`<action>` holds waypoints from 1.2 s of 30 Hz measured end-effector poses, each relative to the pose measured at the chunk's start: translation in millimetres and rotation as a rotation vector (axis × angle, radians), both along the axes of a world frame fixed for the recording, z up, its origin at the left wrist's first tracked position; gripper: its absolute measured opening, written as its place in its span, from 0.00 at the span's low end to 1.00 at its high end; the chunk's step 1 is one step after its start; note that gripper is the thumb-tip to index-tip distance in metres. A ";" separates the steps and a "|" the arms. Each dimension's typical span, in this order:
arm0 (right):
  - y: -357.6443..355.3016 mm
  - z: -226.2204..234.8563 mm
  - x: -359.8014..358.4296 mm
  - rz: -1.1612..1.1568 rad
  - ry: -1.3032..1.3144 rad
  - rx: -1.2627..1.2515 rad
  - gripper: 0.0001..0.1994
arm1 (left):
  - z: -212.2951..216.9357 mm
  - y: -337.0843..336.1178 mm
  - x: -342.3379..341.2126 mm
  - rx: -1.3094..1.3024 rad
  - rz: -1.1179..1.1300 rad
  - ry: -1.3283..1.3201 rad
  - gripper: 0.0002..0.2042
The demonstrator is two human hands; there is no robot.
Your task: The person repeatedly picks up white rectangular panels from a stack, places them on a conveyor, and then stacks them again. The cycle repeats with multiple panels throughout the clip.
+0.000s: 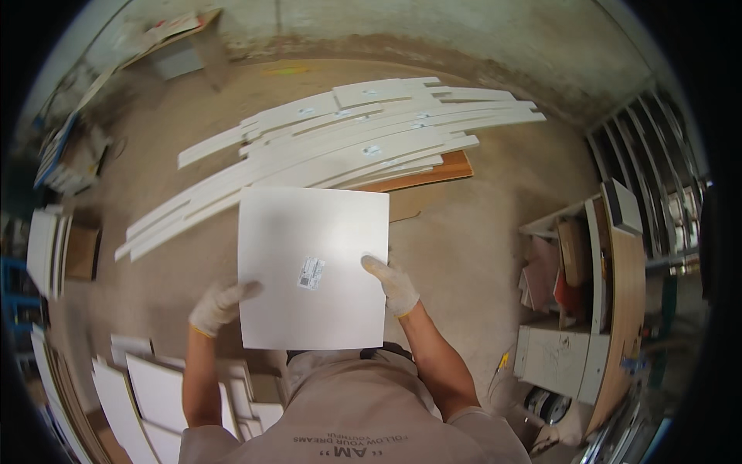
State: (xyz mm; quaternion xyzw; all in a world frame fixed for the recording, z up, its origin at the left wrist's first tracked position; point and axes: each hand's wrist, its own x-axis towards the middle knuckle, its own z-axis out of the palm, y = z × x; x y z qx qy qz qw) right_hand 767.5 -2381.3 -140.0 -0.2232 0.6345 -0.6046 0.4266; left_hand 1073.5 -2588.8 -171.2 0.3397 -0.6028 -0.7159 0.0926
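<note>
A near-square white panel [317, 224] is held up in front of my body, with a small printed label [311, 274] stuck on its face. On its left edge my left hand [218, 305], in a pale work glove, grips with the thumb over the front. My right hand [393, 284], gloved the same way, clasps the right edge, its thumb lying on the face. The fingers behind the panel are hidden. Beyond it, long white boards [340, 151] lie in overlapping stacks on the floor, several bearing labels.
A brown wood-grain board [433, 172] lies under the stacks. More white panels [154, 387] lean at the lower left. To the right stand a wooden cabinet [618, 294] with items on its shelves and a metal rack [649, 155]. A desk [178, 46] stands far left.
</note>
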 end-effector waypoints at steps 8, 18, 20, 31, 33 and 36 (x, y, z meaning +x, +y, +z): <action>-210.0 -26.3 -78.0 -0.083 -0.090 0.323 0.30 | -3.2 -170.4 -52.9 0.246 0.134 0.175 0.21; -319.0 -102.5 -242.5 -0.184 0.879 0.594 0.30 | 38.7 -253.9 -67.7 0.193 0.655 0.012 0.25; -363.3 -103.9 -272.2 -0.048 1.055 0.539 0.26 | 44.5 -250.5 -77.4 0.150 0.737 -0.065 0.26; -534.3 -138.0 -385.0 0.554 1.599 0.631 0.11 | -4.5 -243.2 -99.6 0.273 0.895 -0.287 0.30; -546.3 -144.8 -384.2 0.635 1.624 0.650 0.12 | -2.5 -246.2 -97.6 0.268 0.863 -0.148 0.31; -558.7 -138.9 -387.0 0.765 1.706 0.614 0.13 | 0.2 -264.1 -91.6 0.251 0.896 -0.072 0.33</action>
